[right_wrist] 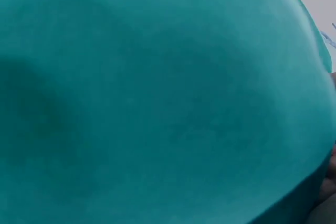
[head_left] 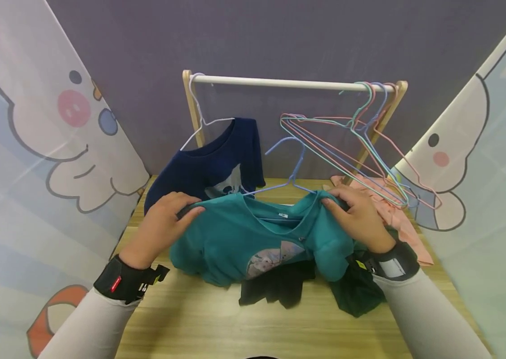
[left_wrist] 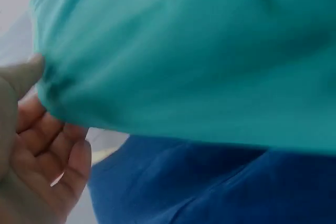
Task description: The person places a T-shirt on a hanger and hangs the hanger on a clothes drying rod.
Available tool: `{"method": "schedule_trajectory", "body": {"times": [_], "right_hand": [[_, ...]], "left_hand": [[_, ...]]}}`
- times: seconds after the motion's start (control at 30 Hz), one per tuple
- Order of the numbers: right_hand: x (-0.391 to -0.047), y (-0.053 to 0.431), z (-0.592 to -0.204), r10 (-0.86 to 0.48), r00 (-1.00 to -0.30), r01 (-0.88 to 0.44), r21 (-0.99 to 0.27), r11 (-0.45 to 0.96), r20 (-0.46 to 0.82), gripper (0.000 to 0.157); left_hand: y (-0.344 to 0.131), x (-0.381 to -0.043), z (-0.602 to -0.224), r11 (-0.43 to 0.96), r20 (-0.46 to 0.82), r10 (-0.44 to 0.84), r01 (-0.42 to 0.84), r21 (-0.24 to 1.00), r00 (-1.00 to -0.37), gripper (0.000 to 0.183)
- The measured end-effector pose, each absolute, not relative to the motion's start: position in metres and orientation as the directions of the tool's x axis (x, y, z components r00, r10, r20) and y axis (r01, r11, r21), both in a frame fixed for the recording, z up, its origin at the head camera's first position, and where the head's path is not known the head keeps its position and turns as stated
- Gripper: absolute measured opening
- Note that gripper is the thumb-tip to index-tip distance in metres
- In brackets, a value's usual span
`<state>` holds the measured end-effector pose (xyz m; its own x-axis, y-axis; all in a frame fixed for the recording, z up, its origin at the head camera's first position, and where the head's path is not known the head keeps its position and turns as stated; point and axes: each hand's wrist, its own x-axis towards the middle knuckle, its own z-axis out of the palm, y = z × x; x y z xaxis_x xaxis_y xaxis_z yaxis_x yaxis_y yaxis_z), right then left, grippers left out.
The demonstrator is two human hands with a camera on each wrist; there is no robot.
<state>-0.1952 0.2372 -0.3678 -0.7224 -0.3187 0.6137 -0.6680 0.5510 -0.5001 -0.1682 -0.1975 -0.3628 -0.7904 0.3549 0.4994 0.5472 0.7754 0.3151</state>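
Observation:
A teal shirt (head_left: pixel 226 234) with a printed patch on its front is held up over the table by both hands. My left hand (head_left: pixel 163 224) pinches its left shoulder; in the left wrist view the thumb and fingers (left_wrist: pixel 58 140) grip the cloth's edge. Near the neckline on the other side, my right hand (head_left: pixel 358 214) pinches the right shoulder. A blue hanger (head_left: pixel 295 169) sits inside the shirt, its hook rising above the collar and its lower part hidden by the cloth. Teal fabric (right_wrist: pixel 157 103) fills most of the right wrist view.
A white rail (head_left: pixel 280 82) on wooden posts stands behind. A navy shirt (head_left: pixel 203 164) hangs at its left on a white hanger (head_left: pixel 199 119); several bare hangers (head_left: pixel 361 124) hang at its right. Dark clothes (head_left: pixel 275 286) and a peach garment (head_left: pixel 407 229) lie on the wooden table (head_left: pixel 217 324).

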Motion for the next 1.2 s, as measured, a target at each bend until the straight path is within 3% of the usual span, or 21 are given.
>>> {"method": "schedule_trajectory", "body": {"times": [0.2, 0.47, 0.83, 1.03, 1.2], "right_hand": [[-0.187, 0.229, -0.367, -0.343, -0.718, -0.673, -0.476, 0.566, 0.606, 0.019], [-0.182, 0.225, -0.363, -0.372, -0.703, -0.692, -0.462, 0.554, 0.606, 0.021], [-0.186, 0.246, -0.358, -0.407, -0.716, -0.674, -0.409, 0.615, 0.567, 0.024], [-0.188, 0.261, -0.350, -0.470, -0.703, -0.669, -0.271, 0.692, 0.534, 0.024], [-0.187, 0.271, -0.348, -0.507, -0.728, -0.657, -0.259, 0.708, 0.462, 0.034]], "left_hand": [[-0.168, -0.170, -0.358, 0.744, 0.481, 0.475, 0.628, 0.228, -0.737, 0.051], [-0.149, -0.170, -0.353, 0.672, 0.512, 0.510, 0.692, 0.263, -0.691, 0.013], [-0.165, -0.160, -0.340, 0.709, 0.562, 0.462, 0.666, 0.231, -0.686, 0.010], [-0.173, -0.156, -0.336, 0.722, 0.577, 0.475, 0.669, 0.176, -0.664, 0.011], [-0.176, -0.153, -0.333, 0.734, 0.581, 0.466, 0.658, 0.167, -0.667, 0.014]]}}
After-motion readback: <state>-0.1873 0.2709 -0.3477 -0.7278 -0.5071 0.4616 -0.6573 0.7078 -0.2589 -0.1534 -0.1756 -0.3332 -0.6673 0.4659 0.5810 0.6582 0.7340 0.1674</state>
